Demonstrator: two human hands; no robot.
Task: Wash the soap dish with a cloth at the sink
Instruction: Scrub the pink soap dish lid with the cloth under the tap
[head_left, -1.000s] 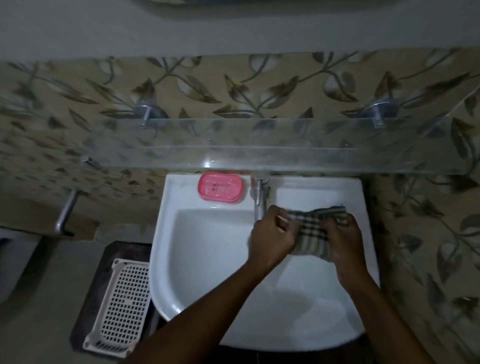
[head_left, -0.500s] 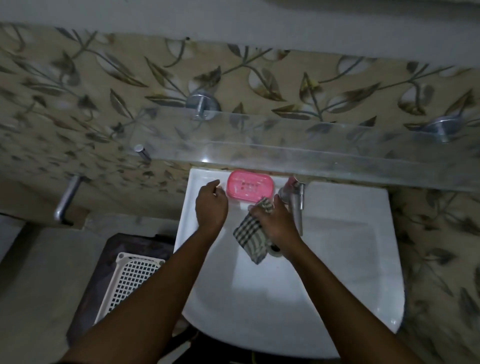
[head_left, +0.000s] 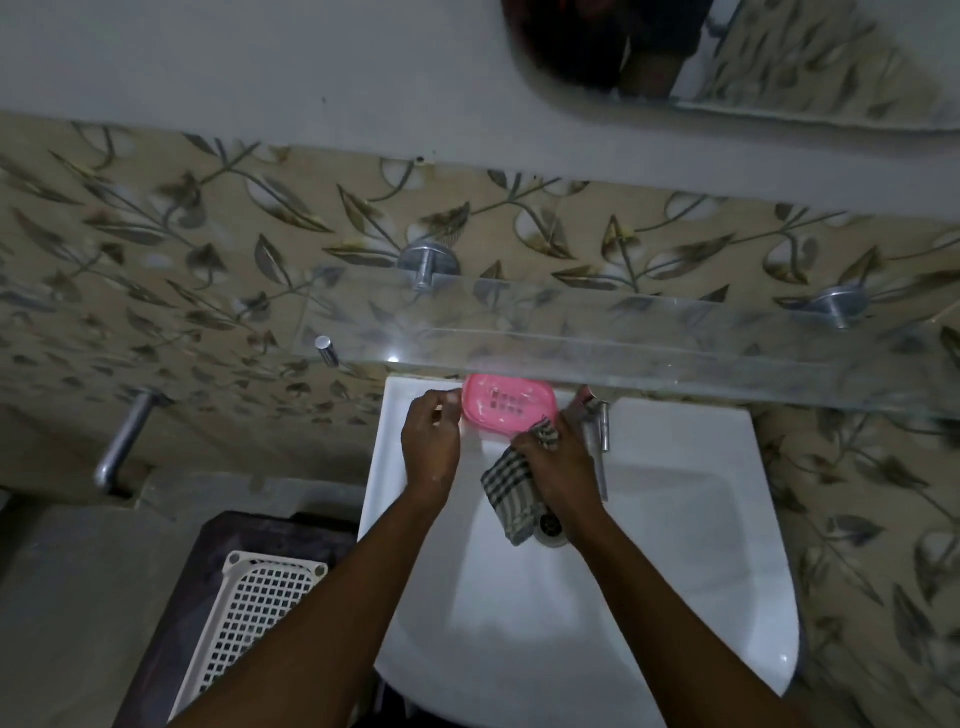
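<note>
**Both hands at the soap dish, rear ledge of the sink**

Your view looks down on a white ceramic sink (head_left: 675, 519). The pink soap dish (head_left: 509, 410) sits on the sink's back ledge at about 11 o'clock from the basin centre, partly under the front edge of the clear glass shelf (head_left: 649, 338) fixed to the leaf-patterned wall tiles (head_left: 208, 260). Your left hand (head_left: 431, 447) rests at the dish's 9 o'clock end, fingers curled loosely beside its rim; whether they touch it you cannot tell. Your right hand (head_left: 556, 462) is closed around a checked cloth (head_left: 506, 488), bunched at the dish's 5 o'clock corner, where the cloth's upper fold meets the pink rim. The cloth's loose end hangs into the basin, just beside the drain (head_left: 551, 530). The metal tap (head_left: 597, 436) stands at 3 o'clock from the dish, immediately behind your right hand. A white perforated plastic basket (head_left: 254, 613) lies on a dark stand at 8 o'clock from the sink. A metal bar (head_left: 124, 441) projects from the wall at 9 o'clock.
</note>
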